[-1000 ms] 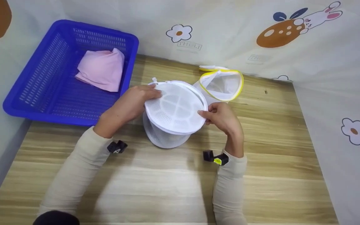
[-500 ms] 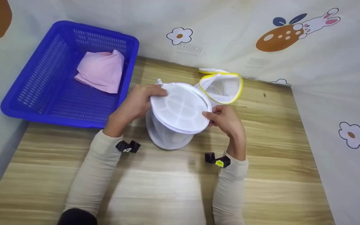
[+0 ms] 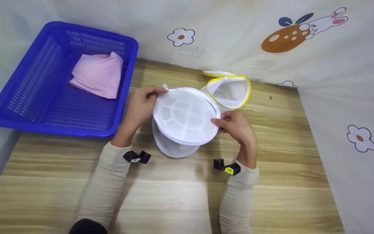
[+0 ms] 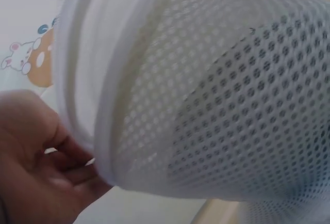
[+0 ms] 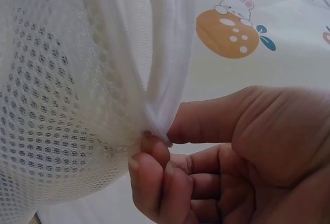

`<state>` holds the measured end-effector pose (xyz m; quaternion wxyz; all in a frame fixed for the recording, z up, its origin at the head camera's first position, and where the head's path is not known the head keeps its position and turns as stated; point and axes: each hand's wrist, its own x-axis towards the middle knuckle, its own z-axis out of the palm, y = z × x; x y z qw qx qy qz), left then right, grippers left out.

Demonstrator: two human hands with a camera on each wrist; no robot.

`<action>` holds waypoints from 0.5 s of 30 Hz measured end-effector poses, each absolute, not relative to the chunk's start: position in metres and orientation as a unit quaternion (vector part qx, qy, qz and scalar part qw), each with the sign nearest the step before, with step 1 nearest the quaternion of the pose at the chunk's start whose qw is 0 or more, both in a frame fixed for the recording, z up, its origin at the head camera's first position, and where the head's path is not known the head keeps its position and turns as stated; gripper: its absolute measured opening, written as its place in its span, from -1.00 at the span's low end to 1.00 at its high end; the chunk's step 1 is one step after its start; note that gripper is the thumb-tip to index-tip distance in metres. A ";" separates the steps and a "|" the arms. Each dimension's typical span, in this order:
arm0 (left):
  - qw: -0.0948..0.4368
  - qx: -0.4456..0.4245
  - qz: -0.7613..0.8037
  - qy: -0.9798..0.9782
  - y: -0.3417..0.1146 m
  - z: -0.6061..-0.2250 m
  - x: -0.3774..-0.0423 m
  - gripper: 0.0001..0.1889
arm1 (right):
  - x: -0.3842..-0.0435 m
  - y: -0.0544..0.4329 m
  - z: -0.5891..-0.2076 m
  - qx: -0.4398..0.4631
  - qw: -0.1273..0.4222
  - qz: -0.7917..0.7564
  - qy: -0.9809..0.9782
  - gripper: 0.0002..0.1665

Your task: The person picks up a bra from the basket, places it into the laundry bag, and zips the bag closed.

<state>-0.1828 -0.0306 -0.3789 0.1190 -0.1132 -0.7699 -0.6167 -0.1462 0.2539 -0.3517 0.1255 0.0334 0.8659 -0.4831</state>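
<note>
A white mesh laundry bag (image 3: 187, 117) stands in the middle of the wooden table, its round zipped lid tilted toward me. My left hand (image 3: 142, 105) holds the upper left of the rim, close to a small white tab (image 3: 165, 86). In the left wrist view, the fingers (image 4: 77, 175) reach in behind the rim, partly hidden by it. On the right side of the rim, my right hand (image 3: 239, 126) pinches the edge between thumb and fingers. The right wrist view shows a gap between lid and body narrowing to that pinch, with the thumb (image 5: 206, 123) on the lid's band.
Behind the bag lies a second white mesh bag with a yellow-trimmed open mouth (image 3: 249, 91). A blue plastic basket (image 3: 127, 65) at the left holds a folded pink cloth (image 3: 97, 75). Printed sheeting (image 3: 226, 29) hangs along the back and sides of the table (image 3: 284, 156).
My left thumb has drawn back from over the lid to its edge. The bag has shifted slightly right and its lid faces me a little more. My right hand keeps its pinch.
</note>
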 end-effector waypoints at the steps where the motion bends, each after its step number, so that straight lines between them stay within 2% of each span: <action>1: 0.126 -0.094 -0.618 -0.770 -0.029 -0.379 -0.184 -0.78 | -0.145 0.253 -0.351 0.030 0.129 -0.481 0.867 -0.73; 4: 0.111 -0.056 -0.614 -0.779 -0.023 -0.376 -0.187 -0.77 | -0.142 0.252 -0.349 0.017 0.142 -0.469 0.872 -0.75; 10: -0.003 -0.027 -0.586 -0.810 -0.020 -0.371 -0.193 -0.51 | -0.138 0.249 -0.345 -0.042 0.153 -0.422 0.893 -0.75; 15: -0.073 -0.010 -0.584 -0.808 -0.024 -0.376 -0.198 -0.59 | -0.136 0.245 -0.345 -0.110 0.163 -0.378 0.905 -0.73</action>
